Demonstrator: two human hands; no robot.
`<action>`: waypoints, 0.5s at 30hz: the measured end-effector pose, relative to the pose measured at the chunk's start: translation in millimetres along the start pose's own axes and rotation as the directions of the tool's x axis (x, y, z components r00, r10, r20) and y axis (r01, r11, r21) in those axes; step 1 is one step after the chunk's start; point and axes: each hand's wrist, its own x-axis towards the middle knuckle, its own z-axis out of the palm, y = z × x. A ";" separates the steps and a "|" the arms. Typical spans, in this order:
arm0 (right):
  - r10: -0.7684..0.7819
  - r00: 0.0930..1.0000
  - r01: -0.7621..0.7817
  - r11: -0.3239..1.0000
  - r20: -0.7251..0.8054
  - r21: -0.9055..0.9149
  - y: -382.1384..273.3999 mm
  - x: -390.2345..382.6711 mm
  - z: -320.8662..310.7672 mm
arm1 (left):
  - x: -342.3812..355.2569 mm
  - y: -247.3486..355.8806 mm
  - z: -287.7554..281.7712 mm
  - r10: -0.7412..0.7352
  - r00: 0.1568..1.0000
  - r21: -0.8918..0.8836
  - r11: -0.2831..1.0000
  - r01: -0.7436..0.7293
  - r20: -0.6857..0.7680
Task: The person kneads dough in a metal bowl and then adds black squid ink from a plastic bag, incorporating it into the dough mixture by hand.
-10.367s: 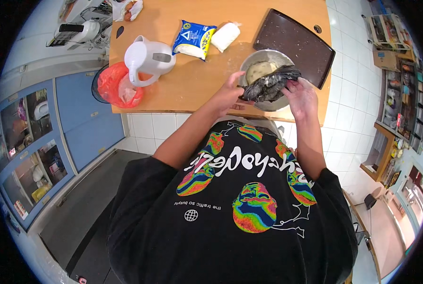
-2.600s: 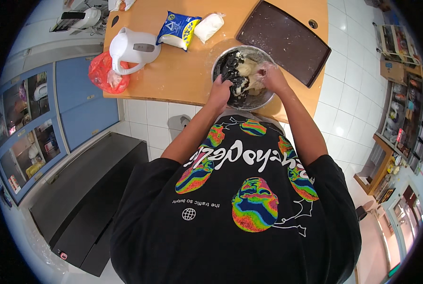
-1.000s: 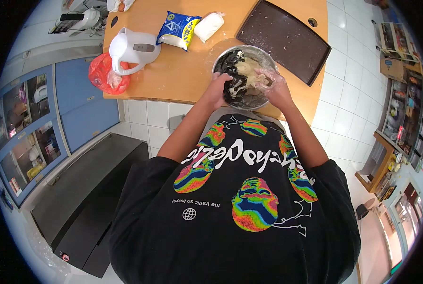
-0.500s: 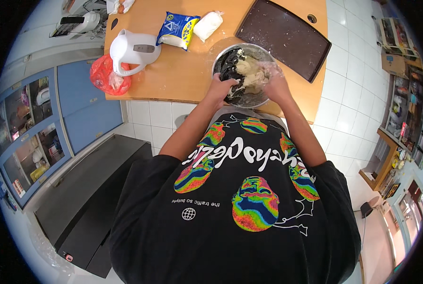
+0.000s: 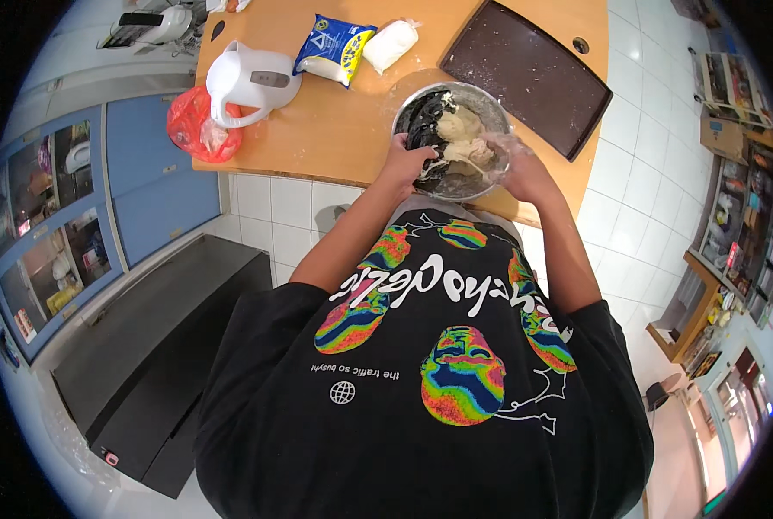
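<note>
A round metal mixing bowl (image 5: 488, 97) stands near the table's front edge. Pale, sticky dough (image 5: 461, 125) lies in its middle and right part, and a glossy black mass (image 5: 423, 121), whose kind I cannot make out, fills the left side. My left hand (image 5: 410, 163) grips the bowl's left rim, thumb over the inside. At the right side of the bowl is my right hand (image 5: 522, 170), floury, its fingers smeared by motion. A thin strand of dough stretches toward that hand; whether the fingers hold any dough is unclear.
On the wooden table (image 5: 317, 156) stand a white electric kettle (image 5: 252, 82), a red plastic bag (image 5: 198, 125), a blue-and-yellow packet (image 5: 333, 50) and a white bag (image 5: 392, 45). A dark flour-specked tray (image 5: 529, 73) lies behind the bowl, to its right.
My right hand has drawn back from the dough toward the right rim of the bowl. My left hand keeps its hold. The whole view has shifted slightly.
</note>
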 end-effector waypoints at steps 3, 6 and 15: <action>0.065 0.990 -0.068 0.998 -0.121 -0.016 -16.0 7.4 -1.4 | 5.1 -3.2 0.3 -0.014 1.000 -0.024 1.000 0.015 0.024; 0.152 0.948 -0.203 0.966 -0.279 -0.162 -6.4 35.4 41.5 | 7.5 -1.9 5.0 -0.012 0.999 -0.017 1.000 0.012 0.052; 0.254 0.967 -0.248 0.911 0.023 0.329 15.8 50.1 22.3 | 7.2 -4.9 -5.8 -0.002 0.999 -0.003 1.000 0.002 0.037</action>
